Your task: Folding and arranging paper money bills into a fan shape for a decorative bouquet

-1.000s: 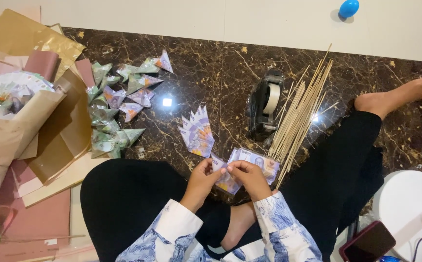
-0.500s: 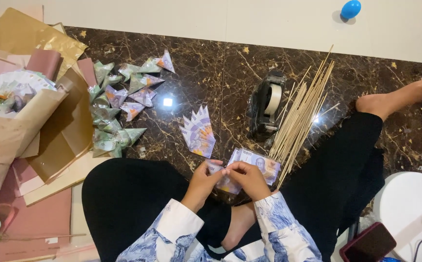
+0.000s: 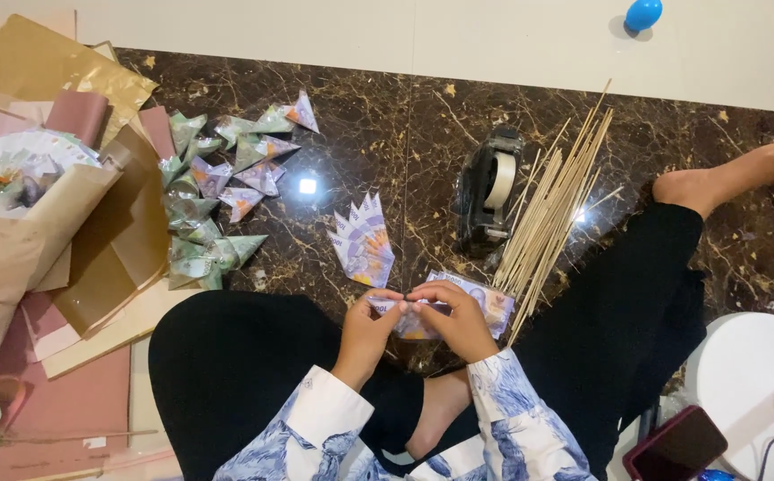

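Pinching a purple note between them, both hands sit at the lower centre of the frame, just above the person's crossed legs. The left hand has its fingertips closed on the note's left end, and the right hand curls over the middle with thumb and forefinger nipped on a fold. The note lies partly flat, its right end spreading toward the sticks, so this piece looks only begun.

Just above the hands, a fan of folded purple notes rests on the dark marble floor, seemingly done. Further to the upper left, a heap of green and purple cones lies finished as well. The sticks lie loose and bare right of centre, beside a black tape dispenser, which suggests no piece has been mounted yet. At the far left edge, wrapping paper in brown and pink lies spread under a part-made bouquet. A phone sits at the lower right.
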